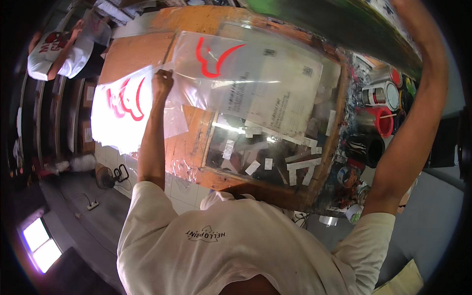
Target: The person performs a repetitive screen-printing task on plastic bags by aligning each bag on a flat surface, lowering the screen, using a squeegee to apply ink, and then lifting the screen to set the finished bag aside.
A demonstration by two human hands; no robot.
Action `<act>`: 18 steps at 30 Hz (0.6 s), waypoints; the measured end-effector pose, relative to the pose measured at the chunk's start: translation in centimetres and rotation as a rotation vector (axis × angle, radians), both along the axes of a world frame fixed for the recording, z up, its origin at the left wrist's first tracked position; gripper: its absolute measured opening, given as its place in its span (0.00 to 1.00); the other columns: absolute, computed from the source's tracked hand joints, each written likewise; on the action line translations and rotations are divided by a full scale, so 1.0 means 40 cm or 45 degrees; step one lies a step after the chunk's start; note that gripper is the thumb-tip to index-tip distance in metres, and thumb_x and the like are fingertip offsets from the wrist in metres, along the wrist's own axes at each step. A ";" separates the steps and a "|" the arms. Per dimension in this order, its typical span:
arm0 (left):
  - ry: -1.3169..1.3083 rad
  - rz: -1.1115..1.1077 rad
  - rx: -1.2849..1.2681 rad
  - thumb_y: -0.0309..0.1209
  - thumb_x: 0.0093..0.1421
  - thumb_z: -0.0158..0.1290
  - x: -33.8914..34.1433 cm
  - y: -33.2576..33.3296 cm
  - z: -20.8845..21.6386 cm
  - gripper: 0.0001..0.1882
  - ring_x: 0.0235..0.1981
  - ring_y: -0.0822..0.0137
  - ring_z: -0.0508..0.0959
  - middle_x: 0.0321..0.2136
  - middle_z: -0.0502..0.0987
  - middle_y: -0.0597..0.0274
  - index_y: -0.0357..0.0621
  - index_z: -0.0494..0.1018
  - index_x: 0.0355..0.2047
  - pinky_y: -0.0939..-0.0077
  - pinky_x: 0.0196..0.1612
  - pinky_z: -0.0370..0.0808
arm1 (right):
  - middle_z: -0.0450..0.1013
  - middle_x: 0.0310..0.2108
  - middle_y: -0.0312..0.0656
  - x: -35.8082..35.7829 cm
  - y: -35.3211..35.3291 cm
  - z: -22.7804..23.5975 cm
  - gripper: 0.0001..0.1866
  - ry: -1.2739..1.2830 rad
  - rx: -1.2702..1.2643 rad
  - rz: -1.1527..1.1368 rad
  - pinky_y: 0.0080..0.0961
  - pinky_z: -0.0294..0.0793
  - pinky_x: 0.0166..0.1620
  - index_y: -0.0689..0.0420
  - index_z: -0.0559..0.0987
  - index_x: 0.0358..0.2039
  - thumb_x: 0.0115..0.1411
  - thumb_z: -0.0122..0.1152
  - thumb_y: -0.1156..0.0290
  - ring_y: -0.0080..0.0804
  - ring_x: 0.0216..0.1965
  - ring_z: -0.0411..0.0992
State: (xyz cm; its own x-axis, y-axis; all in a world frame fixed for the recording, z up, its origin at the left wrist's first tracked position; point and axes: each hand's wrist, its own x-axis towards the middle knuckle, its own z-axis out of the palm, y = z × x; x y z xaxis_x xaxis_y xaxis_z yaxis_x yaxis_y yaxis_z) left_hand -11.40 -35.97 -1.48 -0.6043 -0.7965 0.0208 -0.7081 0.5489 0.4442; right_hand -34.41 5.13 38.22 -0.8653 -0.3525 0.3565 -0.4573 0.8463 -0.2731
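Observation:
My left hand (163, 81) is closed in a pinch on the near-left edge of a clear plastic sheet (189, 91) bearing a red curved print. The sheet lies partly over a board with printed white papers (290, 105). Left of this hand, a stack of similar red-printed clear sheets (110, 130) glares brightly. My right arm reaches up to the far right, where my right hand (404, 6) is cut off by the picture's edge beside a tilted, green-smeared screen frame (324, 22). Its fingers are hidden, so its hold cannot be made out.
Paint cans (381, 96), a red tub (381, 120) and a black can (366, 149) crowd the right side of the wooden table (189, 142). Small paper strips (253, 167) lie on the glass panel. Another person (64, 56) stands at the far left near dark shelves.

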 end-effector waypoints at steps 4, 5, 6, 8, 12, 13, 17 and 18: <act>0.135 0.332 -0.702 0.44 0.62 0.59 0.170 -0.097 0.006 0.28 0.51 0.40 0.77 0.51 0.76 0.40 0.37 0.71 0.56 0.53 0.53 0.75 | 0.79 0.36 0.44 -0.053 0.045 -0.018 0.30 -0.086 0.025 0.370 0.24 0.68 0.49 0.63 0.82 0.47 0.68 0.55 0.44 0.34 0.38 0.74; 0.328 0.281 -0.689 0.43 0.62 0.59 0.211 -0.086 0.008 0.30 0.53 0.41 0.75 0.49 0.77 0.40 0.33 0.69 0.57 0.53 0.55 0.73 | 0.79 0.39 0.44 -0.077 0.064 -0.034 0.31 -0.078 -0.021 0.493 0.22 0.68 0.52 0.63 0.81 0.51 0.68 0.55 0.44 0.33 0.40 0.74; 0.333 0.257 -0.670 0.41 0.63 0.58 0.252 -0.047 0.001 0.29 0.51 0.39 0.76 0.47 0.77 0.38 0.30 0.68 0.55 0.50 0.54 0.72 | 0.79 0.39 0.43 -0.099 0.074 -0.052 0.32 -0.076 -0.084 0.487 0.21 0.68 0.52 0.64 0.81 0.51 0.68 0.55 0.44 0.31 0.41 0.74; 0.355 0.187 -0.466 0.37 0.64 0.55 0.320 0.108 -0.029 0.22 0.47 0.36 0.76 0.46 0.77 0.35 0.30 0.70 0.51 0.47 0.52 0.71 | 0.79 0.40 0.43 -0.146 0.098 -0.078 0.33 -0.119 -0.126 0.463 0.21 0.67 0.53 0.65 0.80 0.52 0.69 0.54 0.44 0.29 0.43 0.73; -0.287 -0.329 -0.371 0.38 0.70 0.39 0.381 0.524 -0.069 0.32 0.72 0.40 0.54 0.71 0.52 0.34 0.29 0.54 0.68 0.36 0.72 0.53 | 0.78 0.46 0.45 -0.183 0.122 -0.096 0.36 -0.161 -0.091 0.491 0.22 0.66 0.55 0.67 0.80 0.53 0.68 0.53 0.41 0.29 0.47 0.73; -0.268 -0.396 -0.162 0.40 0.71 0.39 0.372 0.585 -0.066 0.32 0.72 0.40 0.53 0.71 0.51 0.35 0.33 0.54 0.70 0.37 0.72 0.53 | 0.78 0.48 0.46 -0.178 0.120 -0.096 0.36 -0.139 -0.124 0.502 0.23 0.66 0.56 0.67 0.79 0.53 0.68 0.53 0.41 0.30 0.48 0.73; 0.107 -0.711 -0.116 0.41 0.69 0.49 0.283 0.697 -0.050 0.28 0.60 0.42 0.66 0.63 0.63 0.38 0.36 0.66 0.63 0.41 0.62 0.60 | 0.79 0.49 0.49 -0.116 0.113 -0.096 0.37 0.083 -0.071 0.367 0.28 0.66 0.58 0.64 0.80 0.53 0.66 0.54 0.38 0.37 0.50 0.75; 0.123 -0.625 -0.099 0.43 0.69 0.48 0.251 0.688 -0.051 0.29 0.63 0.41 0.64 0.65 0.62 0.38 0.37 0.65 0.64 0.40 0.64 0.58 | 0.80 0.47 0.50 -0.096 0.111 -0.097 0.37 0.110 -0.078 0.372 0.31 0.68 0.57 0.63 0.81 0.51 0.65 0.54 0.37 0.40 0.49 0.77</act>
State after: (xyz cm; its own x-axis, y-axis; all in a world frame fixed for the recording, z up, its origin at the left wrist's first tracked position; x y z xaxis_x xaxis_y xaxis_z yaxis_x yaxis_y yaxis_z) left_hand -1.38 -8.43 -3.51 -0.8995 -0.4128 0.1433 -0.3159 0.8409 0.4395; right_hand -38.26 9.59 34.32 -0.6958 -0.5575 0.4529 -0.7028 0.6585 -0.2691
